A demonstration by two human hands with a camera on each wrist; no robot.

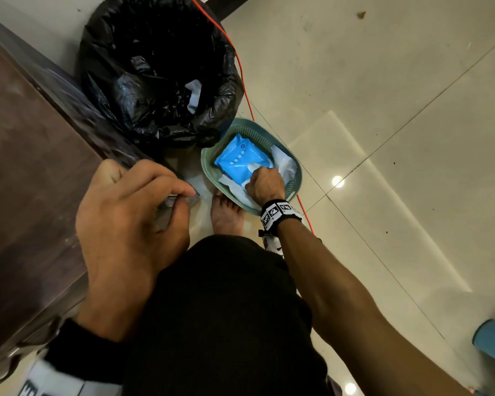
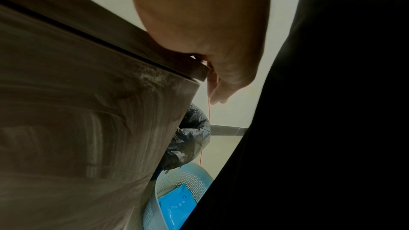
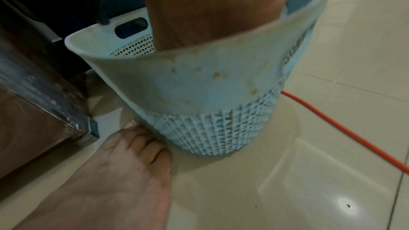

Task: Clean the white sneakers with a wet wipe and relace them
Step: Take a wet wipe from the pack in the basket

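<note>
Head view, left to right: left hand (image 1: 132, 224), fingers curled over the corner of the wooden cabinet (image 1: 32, 155), bracing; black bin bag (image 1: 157, 72); blue wipe pack (image 1: 240, 161) lying flat in the teal basket (image 1: 293, 164), long axis slanting up-left; right hand (image 1: 265, 185) directly upon it, fingertips pinching a white wipe at its opening. Pack markings unreadable. Sneakers not identifiable.
</note>
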